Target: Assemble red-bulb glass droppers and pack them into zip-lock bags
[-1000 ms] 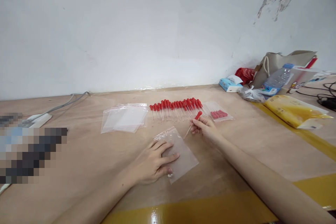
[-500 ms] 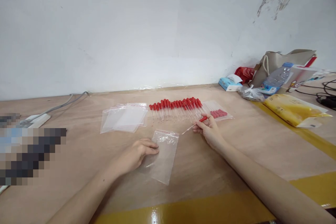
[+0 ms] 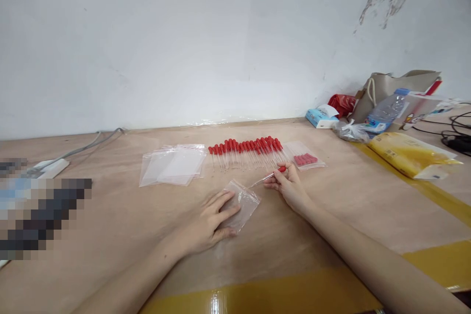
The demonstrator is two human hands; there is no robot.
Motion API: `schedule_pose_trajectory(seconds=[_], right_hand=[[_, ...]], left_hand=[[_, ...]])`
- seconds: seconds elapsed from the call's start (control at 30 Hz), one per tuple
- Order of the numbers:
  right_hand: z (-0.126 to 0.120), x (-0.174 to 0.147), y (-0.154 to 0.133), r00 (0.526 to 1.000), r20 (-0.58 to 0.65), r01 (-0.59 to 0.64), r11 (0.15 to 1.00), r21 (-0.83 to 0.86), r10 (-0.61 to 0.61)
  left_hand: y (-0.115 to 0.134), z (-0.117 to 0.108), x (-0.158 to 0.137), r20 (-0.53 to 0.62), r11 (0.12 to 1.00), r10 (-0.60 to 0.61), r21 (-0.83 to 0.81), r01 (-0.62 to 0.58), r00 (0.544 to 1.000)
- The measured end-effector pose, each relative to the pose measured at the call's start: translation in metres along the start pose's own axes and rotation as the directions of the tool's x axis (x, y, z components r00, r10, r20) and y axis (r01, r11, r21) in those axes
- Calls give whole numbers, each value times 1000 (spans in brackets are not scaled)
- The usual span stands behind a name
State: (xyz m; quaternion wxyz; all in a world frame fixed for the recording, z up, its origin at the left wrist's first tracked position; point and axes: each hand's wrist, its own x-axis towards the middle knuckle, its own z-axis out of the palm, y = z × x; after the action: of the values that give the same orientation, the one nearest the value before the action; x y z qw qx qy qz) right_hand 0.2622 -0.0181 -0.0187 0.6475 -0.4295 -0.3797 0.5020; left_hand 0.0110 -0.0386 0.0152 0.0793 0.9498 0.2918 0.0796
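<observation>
Pinching a slim clear dropper with a red bulb (image 3: 268, 176), the right hand (image 3: 290, 189) sits just on the near side of the landmark, a row of clear, thin-stemmed droppers with red bulbs (image 3: 246, 147). Its thumb and fingertips are drawn together around the held dropper, which slants with its bulb toward the right end of the row and its thin tip down to the left, close by the zip edge of a small clear plastic zip bag (image 3: 247, 206). Whether the tip touches that edge or enters the mouth, I cannot tell.

The zip bag lies askew on the near side of the row, its zip edge turned toward the droppers. The left hand (image 3: 213, 221) rests over its left part, palm down, fingers spread well apart and nearly straight; it presses on the plastic, and some of the bag is hidden beneath it.

Left of the row, flat clear plastic zip bags with thin red lines (image 3: 174, 164) overlap in a loose pile. Against the row's right end lies a clear plastic bag holding several red-bulbed pieces (image 3: 305, 158). Farther right of the row are a blue and white tissue pack (image 3: 321, 118), a clear plastic bottle with a blue cap (image 3: 390, 110) and a yellow soft plastic pack (image 3: 408, 152).
</observation>
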Motion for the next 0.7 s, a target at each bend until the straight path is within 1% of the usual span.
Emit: schedule_pose_trajectory(seconds=[0.1,0.17,0.3,0.37,0.4,0.47,0.53,0.57,0.7], right_hand=[[1,-3,-2,999,18,-42,999,-9,42],[2,-6,-4,995,54,-86,996,-4,86],[4,-9,-6,970,154,-193,981,17,188],[3,-9,-8,950,215,-228,973,-13,226],[2,-9,-10,939,253,-228,972,-56,235],[-1,-10,-13,902,351,-196,962,-189,253],[-5,-10,-17,846,453,-148,940,-307,281],[-6,-11,-18,816,499,-131,935,-330,291],[-3,-14,-17,700,652,-155,953,-259,291]], left_hand=[[-7,-6,0,-29,998,59,20,-58,998],[-10,-6,-1,-36,998,55,7,-55,998],[-15,-1,-5,-31,989,-44,-141,39,999],[-17,1,-6,-27,970,-67,-235,59,997],[-18,1,-5,-30,960,-68,-274,57,997],[-18,1,-3,-51,944,-63,-328,43,997],[-17,0,0,-65,935,-47,-354,21,997],[-17,0,2,-64,933,-35,-361,9,997],[-15,0,6,-46,925,2,-380,-19,999]])
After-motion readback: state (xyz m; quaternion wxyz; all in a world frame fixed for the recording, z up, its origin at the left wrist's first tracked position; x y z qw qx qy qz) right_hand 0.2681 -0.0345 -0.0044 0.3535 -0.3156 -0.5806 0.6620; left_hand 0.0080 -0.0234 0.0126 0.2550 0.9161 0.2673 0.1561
